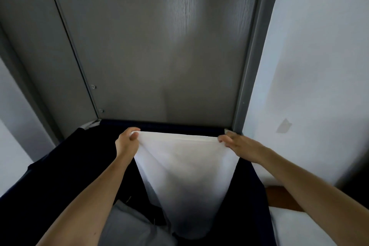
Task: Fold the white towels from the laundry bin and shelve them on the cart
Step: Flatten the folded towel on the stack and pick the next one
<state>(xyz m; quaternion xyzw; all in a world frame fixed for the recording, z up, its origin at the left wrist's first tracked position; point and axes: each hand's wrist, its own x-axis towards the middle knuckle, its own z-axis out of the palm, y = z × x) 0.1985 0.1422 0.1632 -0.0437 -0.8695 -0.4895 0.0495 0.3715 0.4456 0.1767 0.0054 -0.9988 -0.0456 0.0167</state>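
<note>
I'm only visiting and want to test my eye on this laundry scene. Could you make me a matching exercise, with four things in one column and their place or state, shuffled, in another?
Things:
1. white towel
2. laundry bin
3. left hand
4. grey panel

Places or states:
A. dark navy, below the arms
B. upright at the back, behind everything else
C. held up by its top corners, hanging down
D. pinching one top corner of the cloth

Pairs: 1-C, 2-A, 3-D, 4-B.
</note>
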